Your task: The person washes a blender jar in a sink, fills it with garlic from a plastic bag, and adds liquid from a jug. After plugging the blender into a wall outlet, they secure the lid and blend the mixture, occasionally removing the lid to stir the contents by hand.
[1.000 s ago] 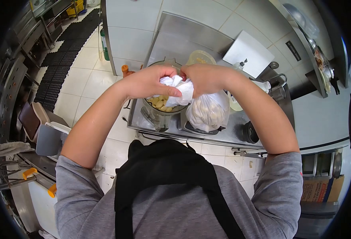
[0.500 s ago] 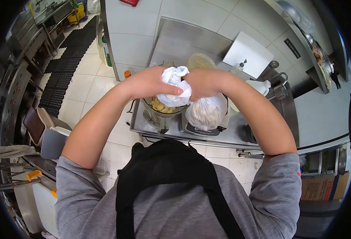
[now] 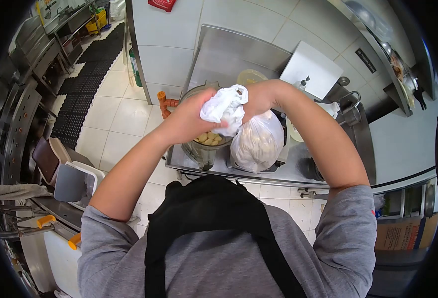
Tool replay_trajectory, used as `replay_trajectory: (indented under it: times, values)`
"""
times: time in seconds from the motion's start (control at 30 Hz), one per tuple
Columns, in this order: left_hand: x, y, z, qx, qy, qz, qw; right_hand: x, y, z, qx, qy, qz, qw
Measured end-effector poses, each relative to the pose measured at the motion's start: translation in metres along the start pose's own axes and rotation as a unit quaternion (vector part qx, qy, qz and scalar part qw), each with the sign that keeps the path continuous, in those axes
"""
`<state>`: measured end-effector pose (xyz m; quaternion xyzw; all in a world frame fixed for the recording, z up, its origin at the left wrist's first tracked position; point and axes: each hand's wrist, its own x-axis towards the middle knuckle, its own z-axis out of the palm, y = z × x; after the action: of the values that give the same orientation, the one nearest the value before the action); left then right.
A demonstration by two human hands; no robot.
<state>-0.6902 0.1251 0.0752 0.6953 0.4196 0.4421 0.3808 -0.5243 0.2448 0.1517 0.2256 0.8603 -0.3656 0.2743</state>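
Observation:
My left hand is closed on the bunched top of a white plastic bag, above a clear blender jar. Pale yellow chunks show inside the jar. My right hand is at the bag's right side, its fingers mostly hidden behind the plastic. Below it, a full translucent bag with pale contents rests on a dark-fronted appliance, right of the jar. Whether the two plastic parts are one bag I cannot tell.
Behind my right hand is a round yellowish container. A white board leans on the wall, near a spray bottle and a faucet. An orange pipe-like fitting stands left of the jar. The steel counter's front edge is nearest me.
My left hand has turned and moved slightly down and left. The white plastic has shifted right, and more of the full bag and the orange fitting shows.

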Motion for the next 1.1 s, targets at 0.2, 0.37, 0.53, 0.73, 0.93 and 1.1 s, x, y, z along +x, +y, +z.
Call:
replay_trajectory:
  times: [0.2, 0.37, 0.53, 0.73, 0.93, 1.1]
  values:
    - [0.006, -0.001, 0.003, 0.048, 0.067, -0.079, 0.993, 0.013, -0.007, -0.002, -0.037, 0.001, 0.037, 0.999]
    - [-0.002, -0.002, 0.005, 0.002, 0.06, -0.088, 0.994, 0.037, 0.021, -0.005, -0.071, -0.025, 0.021, 0.997]
    - [0.001, 0.004, 0.012, 0.13, 0.092, -0.09, 0.983, 0.042, -0.004, -0.003, -0.156, -0.083, 0.078, 0.981]
    - [0.008, -0.016, 0.016, 0.217, 0.11, -0.102, 0.965, 0.035, 0.008, 0.001, -0.002, -0.054, 0.067, 0.996]
    - [-0.006, -0.012, -0.002, 0.062, 0.041, -0.04, 0.996, 0.035, 0.02, 0.001, 0.122, -0.069, 0.045, 0.989]
    - [-0.005, 0.001, -0.002, 0.109, 0.01, -0.085, 0.99, 0.036, 0.017, 0.002, 0.11, -0.062, 0.057, 0.99]
